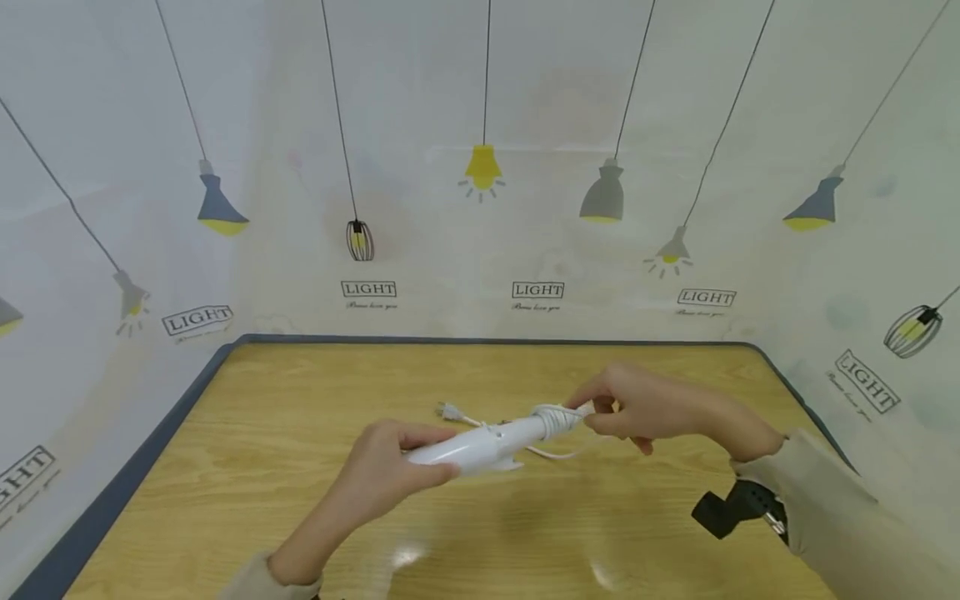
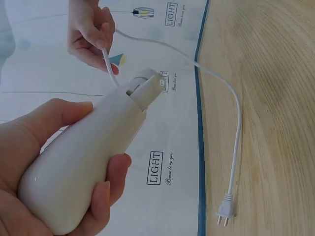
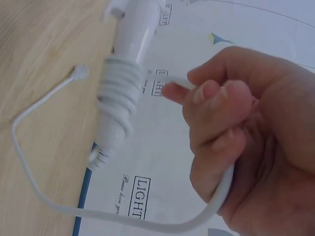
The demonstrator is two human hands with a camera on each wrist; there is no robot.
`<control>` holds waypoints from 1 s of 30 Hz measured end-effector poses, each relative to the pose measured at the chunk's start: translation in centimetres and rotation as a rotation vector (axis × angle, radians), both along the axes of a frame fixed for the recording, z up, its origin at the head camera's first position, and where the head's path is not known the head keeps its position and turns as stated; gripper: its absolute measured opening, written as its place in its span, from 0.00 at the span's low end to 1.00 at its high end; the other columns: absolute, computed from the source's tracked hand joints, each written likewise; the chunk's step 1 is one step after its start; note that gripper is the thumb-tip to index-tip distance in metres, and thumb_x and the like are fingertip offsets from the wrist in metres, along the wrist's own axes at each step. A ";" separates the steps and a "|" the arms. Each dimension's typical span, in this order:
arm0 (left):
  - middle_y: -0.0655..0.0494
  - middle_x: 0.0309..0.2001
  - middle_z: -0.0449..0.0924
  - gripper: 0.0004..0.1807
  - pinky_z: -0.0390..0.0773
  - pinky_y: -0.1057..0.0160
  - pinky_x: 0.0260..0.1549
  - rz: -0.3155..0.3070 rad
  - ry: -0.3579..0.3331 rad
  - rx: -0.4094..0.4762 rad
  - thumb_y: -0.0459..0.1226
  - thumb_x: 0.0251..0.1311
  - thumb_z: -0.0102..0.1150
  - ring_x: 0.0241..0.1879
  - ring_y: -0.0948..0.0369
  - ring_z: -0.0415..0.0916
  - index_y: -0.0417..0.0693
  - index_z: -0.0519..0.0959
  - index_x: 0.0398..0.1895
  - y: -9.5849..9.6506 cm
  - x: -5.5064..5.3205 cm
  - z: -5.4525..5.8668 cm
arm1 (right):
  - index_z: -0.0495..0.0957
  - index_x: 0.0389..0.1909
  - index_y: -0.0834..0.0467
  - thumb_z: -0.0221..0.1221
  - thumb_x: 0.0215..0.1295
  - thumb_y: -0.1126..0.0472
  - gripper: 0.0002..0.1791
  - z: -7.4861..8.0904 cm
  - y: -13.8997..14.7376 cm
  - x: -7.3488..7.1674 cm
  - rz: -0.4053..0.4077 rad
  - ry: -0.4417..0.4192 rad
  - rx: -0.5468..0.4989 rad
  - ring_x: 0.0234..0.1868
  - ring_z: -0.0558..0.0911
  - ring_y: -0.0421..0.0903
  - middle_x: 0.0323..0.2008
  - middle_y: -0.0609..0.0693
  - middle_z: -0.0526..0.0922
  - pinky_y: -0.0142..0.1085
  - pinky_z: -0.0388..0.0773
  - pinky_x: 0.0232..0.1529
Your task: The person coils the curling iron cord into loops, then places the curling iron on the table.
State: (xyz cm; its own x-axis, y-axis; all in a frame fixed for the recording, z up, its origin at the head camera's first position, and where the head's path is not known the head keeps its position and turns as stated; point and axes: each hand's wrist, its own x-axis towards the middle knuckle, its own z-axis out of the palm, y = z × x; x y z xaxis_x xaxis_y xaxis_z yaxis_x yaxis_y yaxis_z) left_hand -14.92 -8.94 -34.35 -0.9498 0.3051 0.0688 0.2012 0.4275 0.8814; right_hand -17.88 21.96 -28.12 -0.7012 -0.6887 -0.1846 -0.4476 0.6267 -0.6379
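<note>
A white handheld electric appliance (image 1: 472, 447) with a smooth, rounded body is held up over the table. My left hand (image 1: 382, 462) grips its wide end, thumb on one side and fingers round the other. White power cord (image 3: 118, 86) is wound in several turns round the narrower part, near a ribbed tip (image 3: 97, 158). My right hand (image 1: 637, 408), just past that narrow end, holds the cord between curled fingers. From there the loose cord (image 2: 231, 88) loops down to a two-pronged plug (image 2: 226, 209) lying on the table. The exact kind of appliance cannot be told.
The wooden table (image 1: 300, 392) has a dark blue edge strip (image 1: 487, 340) along its back and sides. Behind it stands a pale backdrop (image 1: 420, 100) printed with hanging lamps and "LIGHT" labels. A black device (image 1: 738, 507) is strapped on the right wrist.
</note>
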 end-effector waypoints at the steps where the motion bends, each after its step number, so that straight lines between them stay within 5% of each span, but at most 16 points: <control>1: 0.53 0.38 0.82 0.18 0.76 0.64 0.24 0.028 0.016 0.005 0.40 0.40 0.73 0.29 0.62 0.75 0.49 0.84 0.40 0.1 0.0 0.0 | 0.71 0.58 0.62 0.50 0.66 0.65 0.19 0.0 0.0 0.3 -0.019 -0.022 -0.004 0.06 0.70 0.41 0.12 0.45 0.70 0.36 0.73 0.13; 5: 0.52 0.38 0.82 0.19 0.76 0.65 0.21 0.149 0.065 0.067 0.37 0.39 0.74 0.28 0.62 0.75 0.49 0.84 0.40 0.1 0.0 0.1 | 0.54 0.69 0.53 0.44 0.70 0.65 0.27 -0.7 -0.5 2.1 -0.076 -0.086 -0.096 0.11 0.75 0.46 0.16 0.48 0.72 0.39 0.74 0.13; 8: 0.51 0.40 0.82 0.20 0.76 0.65 0.20 0.200 0.094 0.131 0.35 0.39 0.74 0.29 0.60 0.75 0.49 0.84 0.41 0.1 0.1 0.4 | 0.45 0.72 0.50 0.39 0.72 0.67 0.30 -2.0 -0.6 3.2 -0.068 -0.047 -0.215 0.14 0.76 0.44 0.22 0.49 0.74 0.38 0.74 0.12; 14: 0.48 0.42 0.81 0.20 0.78 0.63 0.24 0.202 0.134 0.273 0.33 0.40 0.73 0.33 0.57 0.77 0.46 0.83 0.42 0.1 0.1 1.2 | 0.47 0.71 0.52 0.38 0.74 0.64 0.27 -4.3 -0.8 3.2 -0.126 -0.008 -0.446 0.17 0.76 0.45 0.28 0.55 0.75 0.39 0.74 0.13; 17: 0.49 0.43 0.81 0.21 0.79 0.61 0.27 0.176 0.120 0.361 0.32 0.41 0.72 0.35 0.55 0.78 0.45 0.83 0.43 0.2 0.3 1.7 | 0.53 0.70 0.53 0.40 0.73 0.65 0.25 -5.2 -0.7 2.6 -0.159 -0.032 -0.601 0.19 0.77 0.46 0.29 0.57 0.77 0.41 0.75 0.14; 21: 0.50 0.43 0.81 0.21 0.80 0.58 0.28 0.100 0.100 0.442 0.31 0.42 0.72 0.36 0.54 0.79 0.43 0.82 0.44 0.4 0.5 2.4 | 0.63 0.66 0.53 0.42 0.70 0.71 0.25 -6.2 -0.7 1.8 -0.083 -0.021 -0.767 0.20 0.78 0.43 0.31 0.54 0.80 0.41 0.75 0.14; 26: 0.46 0.42 0.81 0.21 0.80 0.55 0.27 -0.065 0.120 0.491 0.28 0.43 0.70 0.36 0.52 0.79 0.35 0.80 0.45 0.5 1.0 2.9 | 0.76 0.49 0.59 0.41 0.69 0.73 0.17 -6.4 -0.5 0.6 -0.021 0.010 -0.803 0.21 0.78 0.45 0.33 0.52 0.81 0.41 0.76 0.16; 30: 0.47 0.43 0.81 0.21 0.80 0.55 0.28 -0.150 0.121 0.482 0.28 0.44 0.69 0.37 0.52 0.79 0.35 0.80 0.46 0.0 1.4 3.0 | 0.76 0.36 0.64 0.43 0.68 0.74 0.11 -5.9 0.1 -0.6 -0.026 0.030 -0.792 0.19 0.77 0.46 0.30 0.52 0.81 0.41 0.75 0.15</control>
State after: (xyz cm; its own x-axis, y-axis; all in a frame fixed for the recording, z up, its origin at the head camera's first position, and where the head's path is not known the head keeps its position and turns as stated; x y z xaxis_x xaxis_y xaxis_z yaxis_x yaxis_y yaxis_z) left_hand -13.53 -8.96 -31.40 -0.8748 0.3435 0.3417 0.3418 -0.0622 0.9377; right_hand -18.51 22.06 -34.02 -0.7155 -0.5910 0.3726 -0.4632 0.0020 -0.8863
